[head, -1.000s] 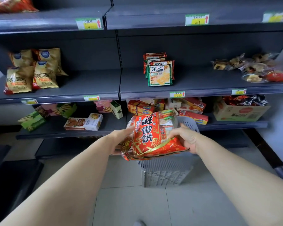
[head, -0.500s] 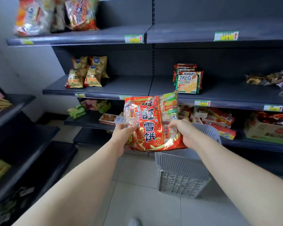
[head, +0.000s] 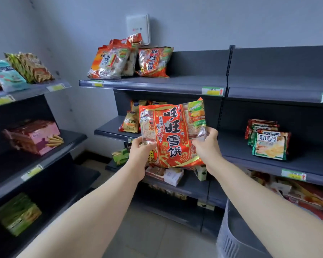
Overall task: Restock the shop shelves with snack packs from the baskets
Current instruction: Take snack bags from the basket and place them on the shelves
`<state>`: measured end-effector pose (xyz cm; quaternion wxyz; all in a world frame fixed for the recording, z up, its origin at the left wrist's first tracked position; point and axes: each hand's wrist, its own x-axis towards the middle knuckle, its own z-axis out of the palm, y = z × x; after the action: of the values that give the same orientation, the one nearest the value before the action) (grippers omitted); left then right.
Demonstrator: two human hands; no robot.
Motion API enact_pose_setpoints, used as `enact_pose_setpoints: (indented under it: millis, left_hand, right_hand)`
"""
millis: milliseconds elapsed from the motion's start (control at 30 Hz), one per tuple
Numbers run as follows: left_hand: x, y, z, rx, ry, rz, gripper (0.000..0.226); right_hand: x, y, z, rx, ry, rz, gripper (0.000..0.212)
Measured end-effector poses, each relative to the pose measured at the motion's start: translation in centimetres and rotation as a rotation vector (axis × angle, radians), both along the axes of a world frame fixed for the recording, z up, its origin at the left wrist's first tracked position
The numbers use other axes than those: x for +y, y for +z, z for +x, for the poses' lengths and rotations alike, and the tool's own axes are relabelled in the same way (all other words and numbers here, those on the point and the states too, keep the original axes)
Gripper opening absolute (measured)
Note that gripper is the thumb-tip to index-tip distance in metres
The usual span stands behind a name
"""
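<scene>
I hold a big red and orange snack pack (head: 172,135) upright in front of the dark shelves. My left hand (head: 141,152) grips its lower left edge. My right hand (head: 207,146) grips its right edge. Matching red packs (head: 131,59) stand on the top shelf (head: 175,84), up and to the left of the held pack. The grey basket (head: 231,237) is on the floor at the lower right, only partly in view.
Yellow packs (head: 131,121) and green-edged packs (head: 268,142) sit on the middle shelf. Boxes and packs fill the lower shelves. A second shelf unit on the left carries a pink box (head: 35,136) and green packs (head: 19,213). A white wall box (head: 138,27) hangs above.
The pack has risen from the basket to chest height, turning upright. My view has swung up and left, bringing in the top shelf and the left shelf unit.
</scene>
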<state>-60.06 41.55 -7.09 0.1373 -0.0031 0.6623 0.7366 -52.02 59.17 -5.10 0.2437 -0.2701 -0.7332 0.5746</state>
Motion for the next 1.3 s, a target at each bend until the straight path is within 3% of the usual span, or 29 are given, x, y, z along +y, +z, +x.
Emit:
enact_pose_setpoints:
  millis: [233,533,700,967,1033,1167,1233,1300]
  left_hand:
    - [-5.0,6.4,-10.3,0.174,0.030,0.038,0.048]
    - [-4.3,12.7,-20.7,0.336,0.029,0.092,0.058]
    - [-1.0,16.6,-26.8,0.437,0.053,0.113,0.065]
    - [3.4,20.0,-37.5,0.526,0.059,0.119,0.071]
    - [3.8,19.7,-40.5,0.533,-0.009,0.061,0.072]
    - [4.3,17.1,-44.6,0.641,-0.043,-0.634,0.089]
    - [5.0,15.8,-46.0,0.706,-0.020,-0.739,0.081]
    - [5.6,15.3,-47.3,0.804,0.013,-0.844,0.063]
  right_hand:
    - [-4.8,5.3,-10.8,0.042,-0.109,0.355,0.054]
    - [-4.0,9.7,-21.0,0.223,0.079,0.196,0.074]
    - [-1.6,13.1,-27.3,0.359,0.087,0.216,0.097]
    - [2.0,16.1,-37.7,0.427,0.124,0.246,0.101]
    - [2.6,15.9,-39.8,0.360,0.131,0.310,0.104]
    - [3.7,13.5,-43.0,-0.171,0.143,0.620,0.100]
    - [3.6,12.2,-43.9,-0.384,0.124,0.895,0.092]
    - [3.0,12.0,-44.7,-0.448,0.087,1.012,0.092]
